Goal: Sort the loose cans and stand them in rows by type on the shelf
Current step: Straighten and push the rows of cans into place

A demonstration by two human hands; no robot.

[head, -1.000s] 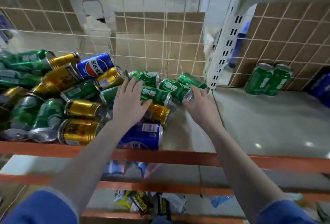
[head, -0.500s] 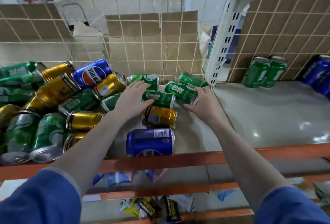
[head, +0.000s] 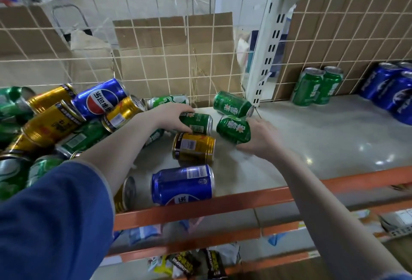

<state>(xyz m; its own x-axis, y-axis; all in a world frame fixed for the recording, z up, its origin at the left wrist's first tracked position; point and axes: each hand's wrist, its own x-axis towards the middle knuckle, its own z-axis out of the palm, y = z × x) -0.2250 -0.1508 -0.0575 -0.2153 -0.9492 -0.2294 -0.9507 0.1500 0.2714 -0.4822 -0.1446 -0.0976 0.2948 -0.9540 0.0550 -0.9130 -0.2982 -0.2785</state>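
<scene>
**Both Hands on Green Cans at the Sorting Shelf**

A person in blue sleeves reaches into a pale grey shelf (head: pixel 323 137) edged by an orange steel rail (head: pixel 223 204). The left hand (head: pixel 171 115) curls round a green aluminium drink can (head: pixel 197 122) lying on its side near the middle of the shelf, fingers over its top and thumb beneath. The right hand (head: pixel 259 138) grips a second green can (head: pixel 233 128), just to the right of the first and tilted, its base turned toward the camera.

Beyond the right hand, a third green can (head: pixel 231 104) lies on its side against the white wire mesh back (head: pixel 174 61). Just near of the left hand rests a gold can with a barcode label (head: pixel 194 147), and nearer still, against the orange rail, a blue cola can (head: pixel 182 185), both on their sides.

On the left of the shelf lies a loose heap of cans (head: pixel 55 123), green, gold and blue jumbled together, with one blue can bearing a red, white and blue roundel (head: pixel 99 99) on top at the far side.

On the far right, past a white slotted upright (head: pixel 265 61), two green cans stand upright side by side (head: pixel 316 87) against the mesh, touching. Further right stands a cluster of upright blue cans (head: pixel 390 90), partly cut off by the frame edge.

Brown cardboard boxes (head: pixel 174 56) show behind the mesh. Below the shelf, more orange rails and crumpled packets (head: pixel 191 264) are visible, too blurred to identify.
</scene>
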